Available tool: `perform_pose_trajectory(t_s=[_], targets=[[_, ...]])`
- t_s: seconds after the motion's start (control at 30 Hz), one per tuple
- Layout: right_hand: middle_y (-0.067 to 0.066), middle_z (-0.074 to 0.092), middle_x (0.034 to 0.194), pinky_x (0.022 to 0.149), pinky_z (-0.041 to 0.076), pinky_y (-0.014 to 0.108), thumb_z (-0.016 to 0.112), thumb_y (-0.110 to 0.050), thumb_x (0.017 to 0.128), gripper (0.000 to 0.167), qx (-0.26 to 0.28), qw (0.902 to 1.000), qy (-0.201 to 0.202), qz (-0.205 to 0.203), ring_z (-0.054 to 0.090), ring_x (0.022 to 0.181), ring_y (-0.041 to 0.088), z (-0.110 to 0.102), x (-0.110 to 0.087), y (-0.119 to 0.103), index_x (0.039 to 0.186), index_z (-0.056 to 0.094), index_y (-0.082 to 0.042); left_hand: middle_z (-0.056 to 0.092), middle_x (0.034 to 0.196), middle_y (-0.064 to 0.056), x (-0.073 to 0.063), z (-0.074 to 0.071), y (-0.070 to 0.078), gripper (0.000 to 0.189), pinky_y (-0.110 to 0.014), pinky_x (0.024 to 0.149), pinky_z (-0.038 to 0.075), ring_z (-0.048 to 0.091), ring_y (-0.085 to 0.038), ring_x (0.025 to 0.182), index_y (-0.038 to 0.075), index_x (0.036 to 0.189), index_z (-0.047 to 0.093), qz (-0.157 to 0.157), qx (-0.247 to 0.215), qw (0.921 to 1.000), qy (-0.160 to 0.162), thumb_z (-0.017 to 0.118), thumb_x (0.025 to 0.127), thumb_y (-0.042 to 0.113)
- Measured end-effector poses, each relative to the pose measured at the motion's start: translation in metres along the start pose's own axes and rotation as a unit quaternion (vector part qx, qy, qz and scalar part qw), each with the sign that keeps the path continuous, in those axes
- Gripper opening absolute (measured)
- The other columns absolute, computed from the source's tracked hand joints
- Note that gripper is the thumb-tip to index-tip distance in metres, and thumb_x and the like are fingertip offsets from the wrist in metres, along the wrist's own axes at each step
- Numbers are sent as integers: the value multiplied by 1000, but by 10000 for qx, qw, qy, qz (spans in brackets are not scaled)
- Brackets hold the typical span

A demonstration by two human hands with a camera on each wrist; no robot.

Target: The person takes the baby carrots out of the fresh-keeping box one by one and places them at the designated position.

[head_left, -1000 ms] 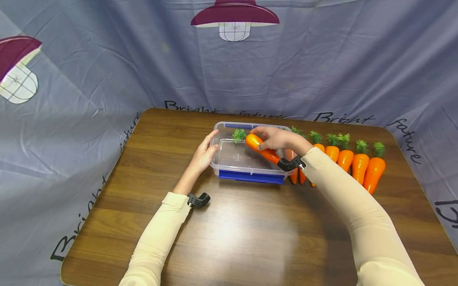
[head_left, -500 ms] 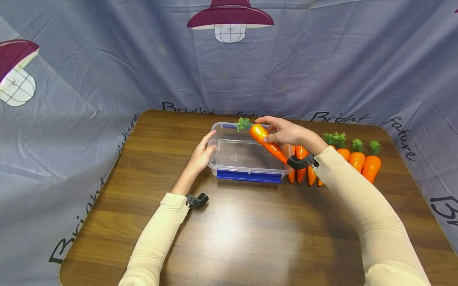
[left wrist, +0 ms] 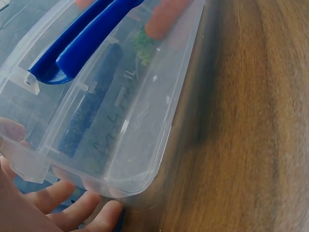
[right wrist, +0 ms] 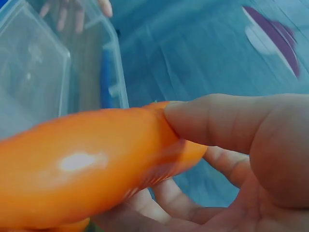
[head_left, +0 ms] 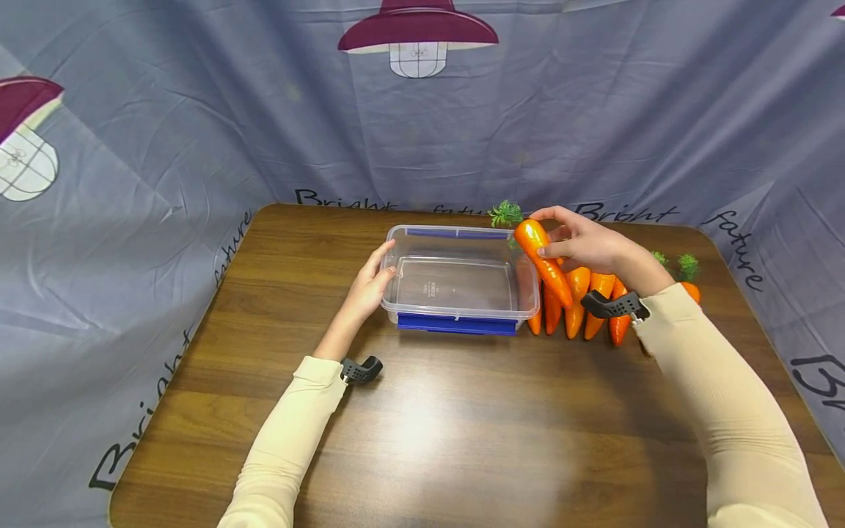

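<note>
My right hand [head_left: 584, 246] grips an orange carrot [head_left: 544, 257] with a frilly green top [head_left: 505, 213]. The carrot is tilted above the right rim of a clear plastic box [head_left: 455, 312], which has no lid on and no contents visible. In the right wrist view, the thumb presses on the carrot [right wrist: 91, 159] while fingers curl beneath it. My left hand [head_left: 367, 287] holds the box's left end; in the left wrist view several fingers [left wrist: 82, 212] lie against the end wall of the box [left wrist: 140, 159], below its blue clip [left wrist: 91, 43].
Several more carrots [head_left: 576, 312] lie side by side right of the box, partly covered by my right hand and wrist. The box stands on a brown wooden table [head_left: 422, 440]. A grey-blue printed curtain [head_left: 561, 132] hangs behind and beside the table.
My right hand has lifted the carrot from over the middle of the box and carried it rightwards to the right rim. My left hand stays at the box's left end.
</note>
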State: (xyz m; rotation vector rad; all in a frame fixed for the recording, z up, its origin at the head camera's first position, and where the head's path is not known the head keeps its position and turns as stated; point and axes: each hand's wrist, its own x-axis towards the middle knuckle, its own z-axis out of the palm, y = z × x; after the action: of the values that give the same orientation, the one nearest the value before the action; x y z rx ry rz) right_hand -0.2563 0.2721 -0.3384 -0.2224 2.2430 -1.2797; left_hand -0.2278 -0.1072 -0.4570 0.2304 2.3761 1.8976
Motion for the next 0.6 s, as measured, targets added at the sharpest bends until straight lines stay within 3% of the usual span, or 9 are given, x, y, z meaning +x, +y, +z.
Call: perform_pose_trajectory(t_s=[0.13,0.3,0.47,0.6], targets=[[10,50,126,79,60,40,57,-11,102,60,329,9991,147,216,64,96,18,-17,-18,23,153,24,-16,26,169,-11,0,-2,-1,57,-57,122,32,30,-36,153,15,159,34,62,86,9999,13,45,103,12],[-10,58,118,80,59,37,55,-14,104,62,558,9975,269,336,65,97,8,-39,-41,56,155,23,-29,26,169,-12,0,-4,-1,57,-54,127,24,22,-32,157,12,159,33,208,109,9997,6,44,103,9],[-16,60,103,75,60,32,52,-10,105,48,692,9945,668,415,65,88,5,-64,-67,93,134,35,-44,26,170,-10,0,-6,0,58,-55,128,21,19,-32,159,13,160,32,201,93,9998,-17,44,103,11],[-15,64,97,71,60,28,50,-3,104,46,1189,9876,958,357,67,82,7,-84,-88,120,126,37,-41,25,170,-10,0,-9,1,58,-56,128,21,19,-33,158,13,160,32,179,110,9998,-16,43,103,11]])
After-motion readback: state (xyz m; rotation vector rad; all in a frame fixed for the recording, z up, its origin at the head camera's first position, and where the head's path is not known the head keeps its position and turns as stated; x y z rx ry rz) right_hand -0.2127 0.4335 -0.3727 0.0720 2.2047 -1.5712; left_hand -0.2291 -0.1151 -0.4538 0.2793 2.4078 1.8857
